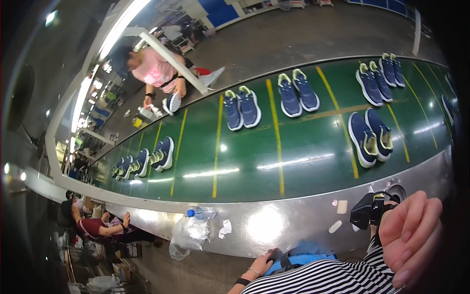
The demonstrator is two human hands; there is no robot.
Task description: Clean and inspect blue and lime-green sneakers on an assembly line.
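Note:
At the lower right, my right hand (411,237) is raised close to the view, fingers bent together, with nothing visible in them. A black device (364,210) is strapped at that wrist. By the bench's near edge, my left hand (262,264) has its fingers curled against a dark, blurred patch beside a blue strap (306,259); what they hold, if anything, is hidden. Beyond the bench, the nearest pair of navy shoes (370,138) stands on a green conveyor belt (245,169) with yellow lines. My right hand is apart from these shoes.
More navy shoe pairs (242,109) sit along the belt. On the metal bench (293,220) lie a clear plastic bag (188,235), a blue-capped bottle (200,213) and white scraps (225,229). Across the belt, a person in pink (156,68) holds a shoe; another person (93,227) works leftward.

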